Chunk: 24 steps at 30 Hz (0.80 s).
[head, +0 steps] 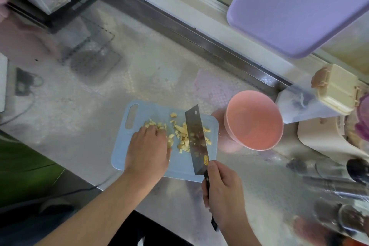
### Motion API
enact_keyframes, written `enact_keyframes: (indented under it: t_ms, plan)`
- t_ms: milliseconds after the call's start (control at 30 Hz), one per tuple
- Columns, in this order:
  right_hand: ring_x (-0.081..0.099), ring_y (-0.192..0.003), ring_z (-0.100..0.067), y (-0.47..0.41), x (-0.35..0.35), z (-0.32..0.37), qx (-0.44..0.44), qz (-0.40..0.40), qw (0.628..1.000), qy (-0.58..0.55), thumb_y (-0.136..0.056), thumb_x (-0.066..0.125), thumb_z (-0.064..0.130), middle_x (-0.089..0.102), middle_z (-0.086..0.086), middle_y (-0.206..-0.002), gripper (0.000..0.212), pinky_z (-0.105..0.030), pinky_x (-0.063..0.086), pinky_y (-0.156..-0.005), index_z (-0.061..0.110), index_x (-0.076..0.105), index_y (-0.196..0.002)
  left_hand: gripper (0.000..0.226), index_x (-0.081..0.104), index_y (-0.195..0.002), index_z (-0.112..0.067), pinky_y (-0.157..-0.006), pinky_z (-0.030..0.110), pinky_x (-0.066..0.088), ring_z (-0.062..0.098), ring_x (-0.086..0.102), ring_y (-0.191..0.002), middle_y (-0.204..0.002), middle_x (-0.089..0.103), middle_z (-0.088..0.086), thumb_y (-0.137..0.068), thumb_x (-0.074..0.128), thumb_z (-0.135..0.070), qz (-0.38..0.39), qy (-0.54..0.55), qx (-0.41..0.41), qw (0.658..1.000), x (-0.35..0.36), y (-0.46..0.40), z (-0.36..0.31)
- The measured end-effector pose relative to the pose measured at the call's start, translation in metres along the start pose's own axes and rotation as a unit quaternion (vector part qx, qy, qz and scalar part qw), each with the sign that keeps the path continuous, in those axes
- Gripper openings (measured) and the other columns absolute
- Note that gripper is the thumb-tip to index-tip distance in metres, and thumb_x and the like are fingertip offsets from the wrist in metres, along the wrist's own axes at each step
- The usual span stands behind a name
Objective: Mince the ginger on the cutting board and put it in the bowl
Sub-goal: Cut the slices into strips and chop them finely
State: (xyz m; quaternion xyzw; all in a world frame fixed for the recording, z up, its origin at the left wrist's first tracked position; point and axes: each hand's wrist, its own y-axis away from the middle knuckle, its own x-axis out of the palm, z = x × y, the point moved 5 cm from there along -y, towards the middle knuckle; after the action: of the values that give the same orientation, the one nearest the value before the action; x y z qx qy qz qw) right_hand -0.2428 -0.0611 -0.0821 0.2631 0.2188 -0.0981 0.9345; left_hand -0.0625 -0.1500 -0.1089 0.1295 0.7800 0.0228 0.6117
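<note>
Yellow ginger [182, 136], light loose bits scattered on the cutting board [159, 166], scoops best on the knife [196, 140] gripped by the right hand [223, 191]; left hand [148, 150] lies flat, empty.

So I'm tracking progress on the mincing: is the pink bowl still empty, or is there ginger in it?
Empty. The pink bowl shows only its bare inside; all the ginger pieces lie on the blue cutting board.

We see pale yellow ginger [182, 135] bits on a light blue cutting board [139, 114]. Near the counter's back edge, just beside the board, stands a salmon-pink bowl [257, 124]. Our cleaver [196, 140] is grey steel with a yellow sticker and black handle. The counter [79, 126] is dimple-patterned silver.
</note>
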Motion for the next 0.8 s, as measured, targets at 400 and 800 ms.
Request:
enact_keyframes:
  t_ms: [400, 800]
  plan:
    - [0.039, -0.055, -0.021, 0.002, 0.006, 0.0, -0.006, 0.018, 1.0, 0.001, -0.093, 0.04, 0.049, 0.045, -0.023, -0.065, 0.046, -0.038, 0.034, -0.053, 0.009, 0.041, -0.071, 0.021, 0.065, -0.085, -0.025, -0.072, 0.029, 0.039, 0.017, 0.053, -0.084, -0.087, 0.057, -0.009, -0.081, 0.082, -0.013, -0.029, 0.091, 0.062, 0.993, 0.005, 0.002, 0.005]
    - [0.034, -0.053, -0.013, 0.011, 0.016, 0.003, -0.019, 0.023, 0.998, 0.049, -0.101, 0.043, 0.034, 0.038, -0.013, -0.059, 0.039, -0.034, 0.029, -0.052, 0.014, 0.036, -0.069, 0.016, 0.072, -0.087, -0.025, -0.074, 0.035, 0.045, 0.022, 0.057, -0.09, -0.092, 0.059, -0.006, -0.079, 0.085, -0.022, -0.047, 0.085, 0.083, 0.992, 0.011, 0.001, 0.008]
